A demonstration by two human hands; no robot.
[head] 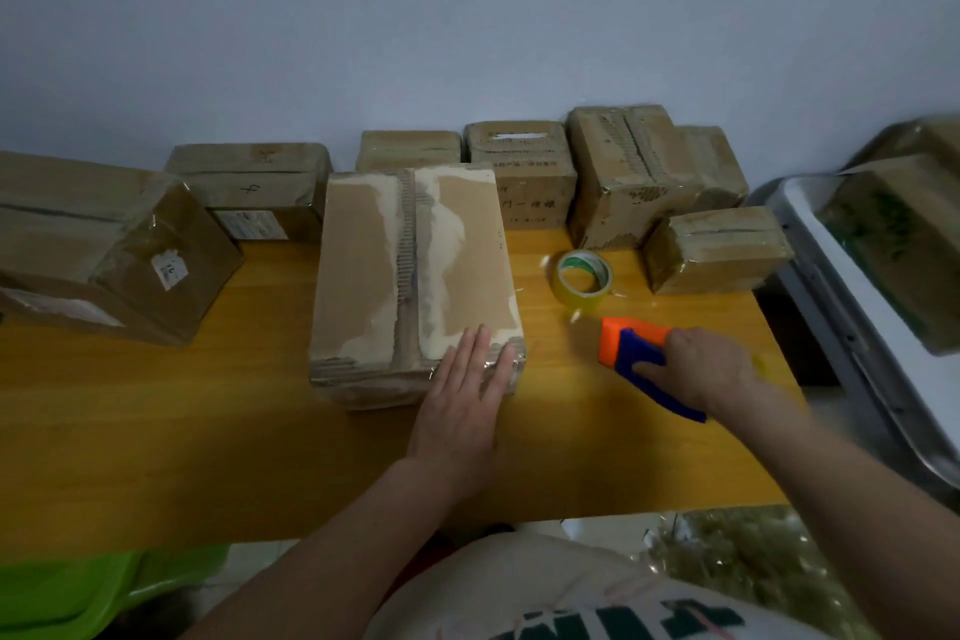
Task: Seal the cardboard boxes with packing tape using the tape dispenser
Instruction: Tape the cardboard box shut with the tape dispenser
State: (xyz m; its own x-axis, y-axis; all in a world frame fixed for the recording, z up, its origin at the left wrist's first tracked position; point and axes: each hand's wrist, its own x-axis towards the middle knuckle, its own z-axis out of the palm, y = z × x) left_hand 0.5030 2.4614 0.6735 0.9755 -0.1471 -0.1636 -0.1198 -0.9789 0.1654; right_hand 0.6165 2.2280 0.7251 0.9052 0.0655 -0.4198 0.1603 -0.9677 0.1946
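A worn cardboard box with torn paper on its top flaps lies in the middle of the wooden table. My left hand lies flat with straight fingers on the box's near right corner, over a strip of clear tape. My right hand grips the blue handle of an orange and blue tape dispenser that sits low over the table, right of the box. A roll of clear tape with a green core lies just beyond the dispenser.
Several taped cardboard boxes line the back of the table, among them a large one at the left and a small one at the right. A grey metal rack with more boxes stands off the right edge. A green bin sits below left.
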